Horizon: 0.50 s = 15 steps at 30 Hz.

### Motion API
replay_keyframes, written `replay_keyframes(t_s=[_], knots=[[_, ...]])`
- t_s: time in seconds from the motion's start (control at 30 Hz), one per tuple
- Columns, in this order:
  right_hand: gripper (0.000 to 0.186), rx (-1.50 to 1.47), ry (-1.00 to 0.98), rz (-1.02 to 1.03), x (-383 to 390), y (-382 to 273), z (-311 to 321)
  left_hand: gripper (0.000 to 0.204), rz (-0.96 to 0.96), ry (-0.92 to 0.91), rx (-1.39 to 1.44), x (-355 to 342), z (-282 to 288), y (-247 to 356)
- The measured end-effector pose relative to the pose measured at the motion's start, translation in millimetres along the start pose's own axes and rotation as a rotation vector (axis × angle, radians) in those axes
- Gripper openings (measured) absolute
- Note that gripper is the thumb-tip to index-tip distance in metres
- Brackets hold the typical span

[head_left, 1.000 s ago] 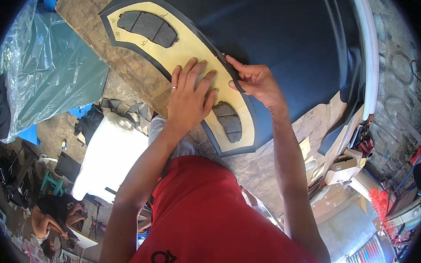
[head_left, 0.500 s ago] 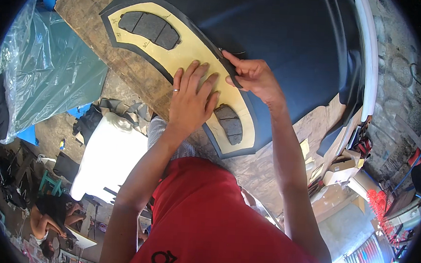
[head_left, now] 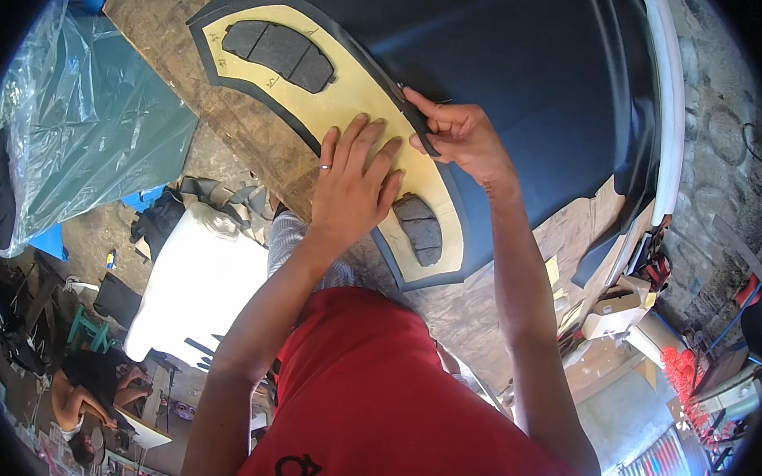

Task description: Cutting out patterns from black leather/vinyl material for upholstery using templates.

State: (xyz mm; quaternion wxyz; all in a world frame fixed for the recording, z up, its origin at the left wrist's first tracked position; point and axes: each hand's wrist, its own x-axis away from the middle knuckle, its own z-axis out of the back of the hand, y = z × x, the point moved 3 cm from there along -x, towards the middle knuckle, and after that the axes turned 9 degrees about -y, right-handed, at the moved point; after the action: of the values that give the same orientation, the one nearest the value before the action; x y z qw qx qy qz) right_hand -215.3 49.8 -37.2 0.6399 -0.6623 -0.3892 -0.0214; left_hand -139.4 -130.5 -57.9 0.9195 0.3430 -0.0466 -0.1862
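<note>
A curved yellow pattern piece point(head_left: 346, 105) lies on a black, leather-like sheet point(head_left: 531, 64), which shows as a margin around it. Two dark brake pads rest on the pattern: a larger brake pad point(head_left: 279, 55) at its far left end and another brake pad point(head_left: 418, 230) at its near end. Between them my left hand point(head_left: 349, 184) presses flat, fingers spread. My right hand point(head_left: 466, 138) is closed at the pattern's right edge, thumb and forefinger on a narrow dark strip-like thing point(head_left: 421, 118). Whether this is a tool or the sheet's edge, I cannot tell.
The sheet covers much of a worn wooden board point(head_left: 163, 15). Clear plastic sheeting point(head_left: 101, 107) hangs at left, above a white covered bundle point(head_left: 191, 283). A person point(head_left: 96, 395) sits at lower left. An open cardboard box point(head_left: 616, 313) stands at right by a stone wall point(head_left: 722, 145).
The pattern, brake pads and my left hand appear slightly farther right and lower in view. My right hand stays at the pattern's edge, still closed on the narrow dark thing.
</note>
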Motion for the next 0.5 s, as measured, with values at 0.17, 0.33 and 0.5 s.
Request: replay_keyframes(t_s=[0.17, 0.33, 0.5], knots=[[0.059, 0.063, -0.006, 0.033, -11, -10, -4, 0.046, 0.003, 0.002, -0.002, 0, 0, -1], [0.059, 0.031, -0.006, 0.016, -12, -11, -2, 0.046, -0.003, -0.001, -0.011, 0, -1, -1], [0.060, 0.022, -0.005, 0.000, -16, -12, -2, 0.044, -0.004, 0.000, -0.001, 0, 0, -1]])
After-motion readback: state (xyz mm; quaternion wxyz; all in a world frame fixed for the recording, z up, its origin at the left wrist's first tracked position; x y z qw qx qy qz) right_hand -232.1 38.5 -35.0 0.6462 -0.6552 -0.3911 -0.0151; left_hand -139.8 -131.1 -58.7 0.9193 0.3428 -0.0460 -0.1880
